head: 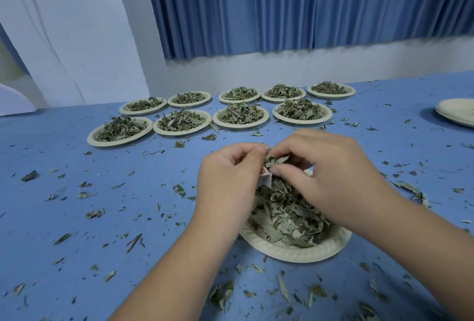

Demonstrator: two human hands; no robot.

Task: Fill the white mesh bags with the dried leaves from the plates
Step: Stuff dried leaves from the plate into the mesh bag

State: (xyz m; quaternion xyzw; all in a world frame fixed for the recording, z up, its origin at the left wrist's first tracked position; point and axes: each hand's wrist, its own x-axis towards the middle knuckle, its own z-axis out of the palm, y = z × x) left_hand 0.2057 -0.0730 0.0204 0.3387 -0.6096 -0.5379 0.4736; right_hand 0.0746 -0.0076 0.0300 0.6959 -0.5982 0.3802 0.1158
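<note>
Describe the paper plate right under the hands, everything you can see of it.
The round, cream-coloured paper plate has a broad embossed rim and lies flat on the blue table, nearest the camera. A loose heap of dried grey-green leaves fills it. The left hand, holding a white mesh bag, and the right hand, pinching leaves, hover over its far rim, hiding it.

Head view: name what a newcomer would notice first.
Both hands meet front and centre over a plate of dried leaves: the left hand holds a small white bag, and the right hand pinches some at its mouth. Behind them, nine leaf-filled plates sit in two rows on the blue table, with leaf scraps strewn about.
</note>
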